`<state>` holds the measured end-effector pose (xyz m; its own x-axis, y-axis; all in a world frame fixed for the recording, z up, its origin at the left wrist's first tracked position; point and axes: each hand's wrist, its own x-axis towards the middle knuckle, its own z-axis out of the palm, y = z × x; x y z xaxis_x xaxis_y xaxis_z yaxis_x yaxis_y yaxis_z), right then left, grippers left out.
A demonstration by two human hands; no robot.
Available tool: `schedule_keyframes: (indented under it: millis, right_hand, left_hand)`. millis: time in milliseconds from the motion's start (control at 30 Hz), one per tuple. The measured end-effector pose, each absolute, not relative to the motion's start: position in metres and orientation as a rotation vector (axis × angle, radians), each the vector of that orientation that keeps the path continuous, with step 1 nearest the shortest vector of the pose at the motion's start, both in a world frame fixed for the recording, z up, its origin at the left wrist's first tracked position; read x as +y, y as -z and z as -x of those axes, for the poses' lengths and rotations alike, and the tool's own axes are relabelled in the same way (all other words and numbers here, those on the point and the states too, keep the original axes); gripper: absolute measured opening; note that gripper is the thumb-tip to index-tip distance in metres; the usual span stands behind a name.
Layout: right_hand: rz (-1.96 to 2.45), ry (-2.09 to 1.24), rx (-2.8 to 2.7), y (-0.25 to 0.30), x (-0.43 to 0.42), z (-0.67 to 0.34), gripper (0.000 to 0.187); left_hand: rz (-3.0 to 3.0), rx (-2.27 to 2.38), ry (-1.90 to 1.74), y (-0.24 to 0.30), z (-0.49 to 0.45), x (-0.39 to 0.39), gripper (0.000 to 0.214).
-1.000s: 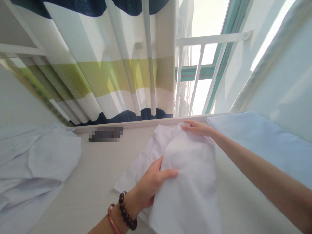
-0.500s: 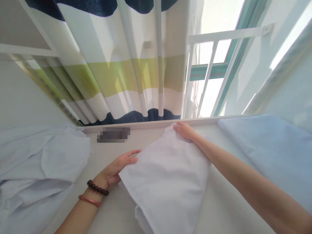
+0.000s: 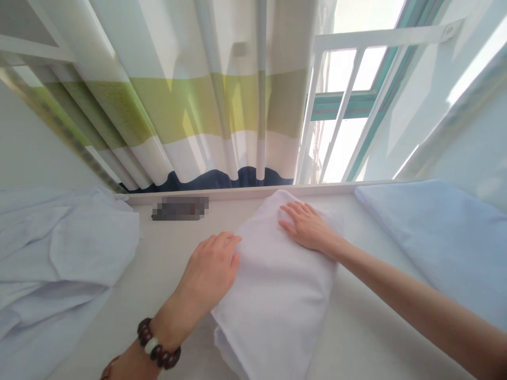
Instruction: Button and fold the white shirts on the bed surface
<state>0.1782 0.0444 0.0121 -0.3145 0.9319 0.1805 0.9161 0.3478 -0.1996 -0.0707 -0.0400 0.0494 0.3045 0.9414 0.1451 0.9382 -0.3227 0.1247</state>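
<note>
A folded white cloth lies in front of me on a pale surface, its far corner close to the raised back edge. My right hand rests flat on the upper part of the cloth with fingers spread. At the cloth's left edge is my left hand, back upward, fingers loosely extended and their tips by the fabric. Whether those tips press on it I cannot tell. A bracelet of dark beads circles the left wrist. Loose cloth layers show at the lower left of the fold.
A rumpled white cloth heaps at the left. To the right lies a flat, pale blue-white folded cloth. A dark pixelated object sits near the back edge. Beyond are a striped curtain, white rails and a window.
My right hand has let go of the far corner and lies flat on the cloth. My left hand has left the left edge's underside and turned back upward. The view has tilted down slightly.
</note>
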Motion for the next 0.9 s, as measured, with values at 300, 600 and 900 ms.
schedule_keyframes:
  millis: [300, 600, 900]
  right_hand:
    - [1.772, -0.196, -2.401, 0.012, 0.059, -0.195, 0.065]
    - [1.815, -0.171, -2.372, 0.015, 0.078, -0.23, 0.066]
    - [1.85, 0.021, -2.347, 0.004, 0.067, -0.207, 0.06]
  left_hand:
    - [-2.669, 1.449, -0.27, 0.008, 0.041, -0.051, 0.054]
    - [-2.68, 1.692, -0.218, 0.015, 0.104, -0.04, 0.058]
    - [-2.625, 1.017, -0.377, -0.033, 0.031, -0.055, 0.042]
